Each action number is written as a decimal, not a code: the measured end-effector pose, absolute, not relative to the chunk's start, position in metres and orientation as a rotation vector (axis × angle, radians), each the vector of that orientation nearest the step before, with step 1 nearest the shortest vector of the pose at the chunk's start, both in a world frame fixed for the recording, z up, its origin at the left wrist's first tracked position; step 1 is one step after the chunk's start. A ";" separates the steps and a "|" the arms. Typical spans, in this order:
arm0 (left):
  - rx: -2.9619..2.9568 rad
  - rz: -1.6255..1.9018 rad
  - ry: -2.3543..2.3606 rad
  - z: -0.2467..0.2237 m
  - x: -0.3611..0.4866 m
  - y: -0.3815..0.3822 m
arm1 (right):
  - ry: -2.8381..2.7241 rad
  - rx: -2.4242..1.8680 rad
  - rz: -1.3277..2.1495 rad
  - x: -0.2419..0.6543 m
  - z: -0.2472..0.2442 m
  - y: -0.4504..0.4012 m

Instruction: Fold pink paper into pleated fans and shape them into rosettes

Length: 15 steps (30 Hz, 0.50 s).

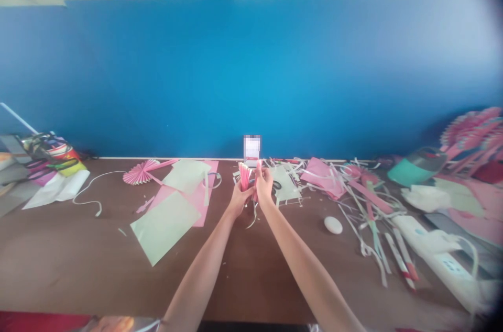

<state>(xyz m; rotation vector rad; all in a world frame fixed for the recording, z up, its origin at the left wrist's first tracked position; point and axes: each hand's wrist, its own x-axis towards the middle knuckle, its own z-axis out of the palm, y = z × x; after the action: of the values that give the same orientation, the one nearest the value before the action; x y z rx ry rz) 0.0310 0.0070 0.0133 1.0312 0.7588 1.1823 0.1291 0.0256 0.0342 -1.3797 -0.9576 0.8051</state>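
Observation:
Both hands are raised over the middle of the table, close together. My left hand (238, 200) is closed around the lower part of a pink pleated paper fan (245, 176), whose folded edges point upward. Beside it, my right hand (264, 185) is wrapped round another pink section of folded paper at the fan's right side. Whether the two pink sections are one piece I cannot tell. Just behind the hands stands a phone (252, 150) with a lit screen. Scissors (276, 185) lie partly hidden near my right hand, on pale paper.
Left lie a finished-looking pink paper fan (138, 173) and pale green sheets (165, 227). Right are paper strips (369, 217), a white oval object (333, 225), markers (400, 261), a power strip (440, 258) and a teal container (416, 167). A blue wall panel (251, 75) rises behind.

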 end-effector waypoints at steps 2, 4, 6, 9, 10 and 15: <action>1.036 1.184 0.771 0.013 0.031 0.007 | -0.935 -1.385 0.825 0.127 0.033 0.026; 1.044 1.181 0.766 0.012 0.032 0.007 | -0.921 -1.368 0.820 0.127 0.030 0.026; 1.039 1.186 0.756 0.012 0.032 0.007 | -0.900 -1.332 0.797 0.127 0.028 0.026; 1.022 1.196 0.750 0.013 0.033 0.008 | -0.877 -1.255 0.785 0.129 0.029 0.028; 1.016 1.199 0.752 0.013 0.034 0.008 | -0.870 -1.229 0.783 0.131 0.031 0.028; 1.042 1.176 0.777 0.015 0.034 0.006 | -0.835 -1.152 0.768 0.147 0.040 0.032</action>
<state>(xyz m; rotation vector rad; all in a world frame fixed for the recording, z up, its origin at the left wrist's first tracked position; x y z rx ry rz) 0.0344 0.0058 0.0147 1.0422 0.7766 1.1758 0.1470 0.0318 0.0402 -1.1521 -0.8351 0.7678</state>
